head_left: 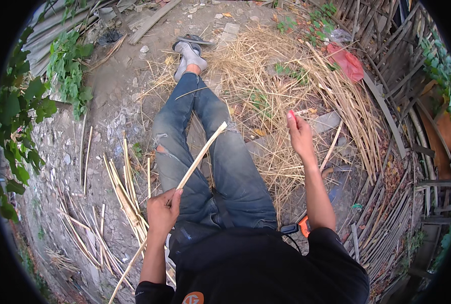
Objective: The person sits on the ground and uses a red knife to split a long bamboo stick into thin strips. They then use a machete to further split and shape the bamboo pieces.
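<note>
My left hand (164,210) is closed around a long pale strip of split bamboo or wood (202,153). The strip slants up over my jeans (240,175), its far end above one knee, and its other end runs back past my left forearm. Out to the right, my right hand (300,136) is raised above the straw-like shavings, its fingers drawn together. A small red bit (290,115) shows at its fingertips; I cannot make out what it is. On the ground left of my legs lies a bundle of pale split strips (129,205).
Thin shavings (256,61) cover the ground ahead and right. Long strips (354,119) lie piled beyond, near a red plastic bag (346,62). A curved brown handle-like piece (328,172) lies by my right forearm. Stacked sticks (387,223) line the right; leafy plants (68,71) stand left.
</note>
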A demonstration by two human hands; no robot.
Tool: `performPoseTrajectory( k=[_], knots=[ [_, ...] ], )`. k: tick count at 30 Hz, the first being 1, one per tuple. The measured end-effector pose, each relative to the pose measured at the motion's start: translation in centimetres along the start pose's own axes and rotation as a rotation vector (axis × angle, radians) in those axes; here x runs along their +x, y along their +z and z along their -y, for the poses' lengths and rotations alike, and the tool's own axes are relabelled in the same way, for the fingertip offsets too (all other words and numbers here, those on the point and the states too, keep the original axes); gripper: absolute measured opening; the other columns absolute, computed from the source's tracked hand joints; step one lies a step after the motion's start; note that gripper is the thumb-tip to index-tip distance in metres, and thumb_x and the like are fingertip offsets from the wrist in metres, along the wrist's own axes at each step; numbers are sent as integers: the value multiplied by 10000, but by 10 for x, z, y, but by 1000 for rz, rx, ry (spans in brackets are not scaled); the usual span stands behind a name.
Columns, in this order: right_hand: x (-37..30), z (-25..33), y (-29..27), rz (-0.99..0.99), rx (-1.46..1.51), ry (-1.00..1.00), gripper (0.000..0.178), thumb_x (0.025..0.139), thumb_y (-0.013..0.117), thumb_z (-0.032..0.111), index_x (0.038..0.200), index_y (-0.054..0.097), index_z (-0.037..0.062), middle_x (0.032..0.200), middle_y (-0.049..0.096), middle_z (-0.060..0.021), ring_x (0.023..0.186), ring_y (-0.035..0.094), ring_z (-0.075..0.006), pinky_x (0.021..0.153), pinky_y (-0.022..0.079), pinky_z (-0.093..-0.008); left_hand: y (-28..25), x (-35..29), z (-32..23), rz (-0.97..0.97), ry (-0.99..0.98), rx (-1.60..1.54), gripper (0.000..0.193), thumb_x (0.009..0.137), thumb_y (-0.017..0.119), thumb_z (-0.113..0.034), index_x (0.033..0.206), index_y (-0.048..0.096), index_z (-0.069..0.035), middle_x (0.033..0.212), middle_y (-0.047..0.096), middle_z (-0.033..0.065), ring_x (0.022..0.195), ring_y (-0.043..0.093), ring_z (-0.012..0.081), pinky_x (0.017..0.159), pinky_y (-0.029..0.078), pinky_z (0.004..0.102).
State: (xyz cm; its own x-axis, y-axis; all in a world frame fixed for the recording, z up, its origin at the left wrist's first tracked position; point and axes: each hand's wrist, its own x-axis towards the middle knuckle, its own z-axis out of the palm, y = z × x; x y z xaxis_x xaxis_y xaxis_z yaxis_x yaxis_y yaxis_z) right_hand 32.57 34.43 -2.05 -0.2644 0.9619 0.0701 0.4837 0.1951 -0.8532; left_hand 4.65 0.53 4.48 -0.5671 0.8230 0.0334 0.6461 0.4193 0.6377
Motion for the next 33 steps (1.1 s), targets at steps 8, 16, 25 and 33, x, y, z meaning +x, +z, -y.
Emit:
performPoseTrajectory(
  k=[8,16,25,33],
  knots=[
    [-99,95,75,428,-38,-257,461,1039,589,417,910,653,-21,650,640,-247,641,644,-488,607,489,-546,15,6,-18,-40,122,-11,220,971,717,-174,855,708,12,552,438,130,467,376,182,482,337,350],
    [-75,81,94,315,-332,-370,468,1031,581,460,875,641,23,602,617,-235,599,643,-461,573,490,-553,18,0,-18,-44,169,125,199,945,741,-210,874,723,-25,707,663,194,625,661,399,555,498,454],
    [59,-100,-2,-350,-183,246,716,1087,408,573,724,619,-7,558,535,-105,560,522,-244,580,410,-447,-25,-20,4,-30,146,114,140,940,728,-138,894,737,-6,664,620,197,560,623,376,538,469,409],
    [-12,26,31,68,53,-87,503,1098,505,411,833,636,4,579,525,-47,553,449,-133,510,355,-358,14,-11,2,-105,153,54,144,907,769,-127,959,764,7,667,635,198,534,620,352,523,459,395]
  ],
)
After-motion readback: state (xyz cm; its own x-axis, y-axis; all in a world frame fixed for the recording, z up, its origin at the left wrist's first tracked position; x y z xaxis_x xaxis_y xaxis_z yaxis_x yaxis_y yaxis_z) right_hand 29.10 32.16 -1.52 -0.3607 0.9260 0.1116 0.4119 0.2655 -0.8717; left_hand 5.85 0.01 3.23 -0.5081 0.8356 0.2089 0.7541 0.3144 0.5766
